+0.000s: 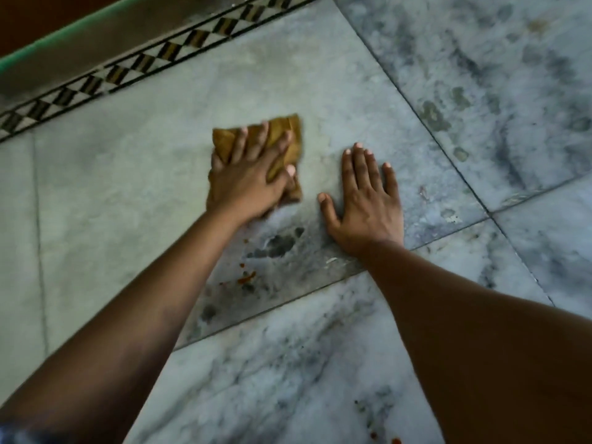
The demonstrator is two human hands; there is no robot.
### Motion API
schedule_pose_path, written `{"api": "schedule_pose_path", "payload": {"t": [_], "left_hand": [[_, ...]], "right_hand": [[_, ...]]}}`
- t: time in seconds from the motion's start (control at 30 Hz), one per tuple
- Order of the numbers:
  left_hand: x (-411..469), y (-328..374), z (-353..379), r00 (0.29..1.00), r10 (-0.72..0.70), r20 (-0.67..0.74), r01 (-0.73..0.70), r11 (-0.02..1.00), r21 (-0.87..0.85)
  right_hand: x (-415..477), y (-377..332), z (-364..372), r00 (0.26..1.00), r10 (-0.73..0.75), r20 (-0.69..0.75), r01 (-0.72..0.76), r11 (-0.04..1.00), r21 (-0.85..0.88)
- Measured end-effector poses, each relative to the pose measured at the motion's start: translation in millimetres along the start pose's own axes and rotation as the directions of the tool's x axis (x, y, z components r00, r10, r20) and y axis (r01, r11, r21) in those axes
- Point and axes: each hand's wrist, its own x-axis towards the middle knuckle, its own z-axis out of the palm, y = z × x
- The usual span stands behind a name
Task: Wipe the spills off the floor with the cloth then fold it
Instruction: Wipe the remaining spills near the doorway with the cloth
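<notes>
Cloth (296, 152) (perhaps folded) under left hand (246, 184)

A checkered tile border (137, 65) runs beside a green-edged ledge (96, 46).

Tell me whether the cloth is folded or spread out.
Roughly folded into a small pad: the cloth shows layered edges and creases under the left hand, which presses it to the floor.

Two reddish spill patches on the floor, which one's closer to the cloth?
The smear just below the cloth that the left hand presses. The other spots lie at the picture's bottom edge, farther away.
</notes>
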Motion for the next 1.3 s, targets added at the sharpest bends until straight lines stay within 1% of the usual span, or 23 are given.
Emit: {"api": "schedule_pose_path", "payload": {"t": [0.07, 0.1, 0.13, 0.2, 0.27, 0.3, 0.33, 0.37, 0.43, 0.5, 0.6, 0.63, 0.67, 0.73, 0.77, 0.83, 0.87, 0.9, 0.93, 1.03, 1.13, 1.2, 1.3], "left_hand": [[-47, -25, 8, 1.000, 0.027, 0.010, -0.027, 0.999, 0.029], [-62, -43, 10, 1.000, -0.006, 0.018, 0.005, 0.999, 0.044], [-64, -61, 9, 0.998, -0.064, 0.017, 0.064, 0.997, 0.039], [-48, -85, 4, 0.971, -0.238, 0.014, 0.238, 0.971, -0.021], [-21, -82, -3, 0.927, -0.375, 0.016, 0.375, 0.923, -0.091], [-10, -71, -6, 0.915, -0.403, 0.022, 0.403, 0.908, -0.113], [-6, -57, -5, 0.916, -0.401, 0.024, 0.401, 0.909, -0.116], [-7, -39, -4, 0.932, -0.363, 0.027, 0.363, 0.926, -0.100], [-26, -1, 4, 0.973, -0.230, 0.033, 0.231, 0.972, -0.039], [-66, 24, 12, 0.994, -0.106, 0.032, 0.106, 0.994, 0.001], [-129, 9, 22, 0.999, 0.026, 0.034, -0.027, 0.999, 0.024], [-143, -8, 24, 0.999, 0.025, 0.040, -0.026, 0.999, 0.027], [-151, -27, 24, 0.999, -0.011, 0.048, 0.010, 1.000, 0.026], [-146, -59, 23, 0.983, -0.171, 0.071, 0.172, 0.985, -0.007], [-136, -67, 21, 0.962, -0.263, 0.076, 0.267, 0.963, -0.046], [-109, -65, 10, 0.910, -0.400, 0.110, 0.412, 0.903, -0.123], [-96, -55, 5, 0.893, -0.430, 0.132, 0.447, 0.881, -0.155], [-87, -42, 2, 0.891, -0.429, 0.147, 0.451, 0.875, -0.176], [-84, -27, 2, 0.907, -0.396, 0.147, 0.418, 0.890, -0.180], [-109, 20, 15, 0.971, -0.212, 0.112, 0.222, 0.972, -0.078], [-156, 22, 30, 0.998, -0.058, 0.028, 0.058, 0.998, 0.003], [-170, 2, 33, 0.998, -0.065, -0.020, 0.066, 0.998, 0.025], [-147, -20, 28, 0.969, -0.249, -0.001, 0.249, 0.968, -0.029]], "right_hand": [[1, 2, 0, 1.000, 0.001, -0.002, -0.001, 1.000, 0.002], [0, 2, 2, 1.000, 0.003, -0.002, -0.003, 1.000, 0.005], [0, 3, 2, 1.000, 0.005, -0.007, -0.005, 1.000, 0.001], [0, 4, 3, 1.000, 0.002, -0.020, -0.002, 1.000, -0.005], [0, 5, 4, 1.000, -0.008, -0.029, 0.008, 1.000, -0.009], [1, 5, 4, 0.999, -0.012, -0.030, 0.012, 1.000, -0.006], [0, 4, 4, 0.999, -0.019, -0.029, 0.019, 1.000, -0.003], [1, 4, 4, 0.999, -0.020, -0.032, 0.020, 1.000, 0.001], [1, 4, 4, 0.999, -0.020, -0.041, 0.020, 1.000, -0.001], [1, 4, 2, 0.999, -0.023, -0.038, 0.023, 1.000, -0.002], [1, 4, 2, 0.999, -0.021, -0.044, 0.022, 1.000, 0.008], [2, 4, 2, 0.999, -0.023, -0.042, 0.023, 1.000, 0.003], [0, 5, 2, 0.999, -0.021, -0.039, 0.021, 1.000, -0.006], [0, 5, 2, 0.999, -0.018, -0.028, 0.017, 1.000, -0.018], [-1, 5, 2, 0.999, -0.022, -0.030, 0.021, 0.999, -0.025], [-1, 3, 0, 0.999, -0.038, -0.031, 0.037, 0.999, -0.033], [-1, 4, 0, 0.998, -0.050, -0.022, 0.050, 0.998, -0.035], [-1, 6, 0, 0.998, -0.068, -0.009, 0.067, 0.997, -0.037], [-2, 8, 0, 0.996, -0.089, -0.001, 0.089, 0.995, -0.041], [-5, 23, -2, 0.986, -0.165, 0.006, 0.166, 0.985, -0.053], [-10, 41, -5, 0.982, -0.189, -0.007, 0.189, 0.980, -0.064], [-12, 53, -6, 0.993, -0.118, -0.024, 0.116, 0.991, -0.059], [-13, 61, -5, 0.999, -0.010, -0.053, 0.008, 0.999, -0.039]]}}
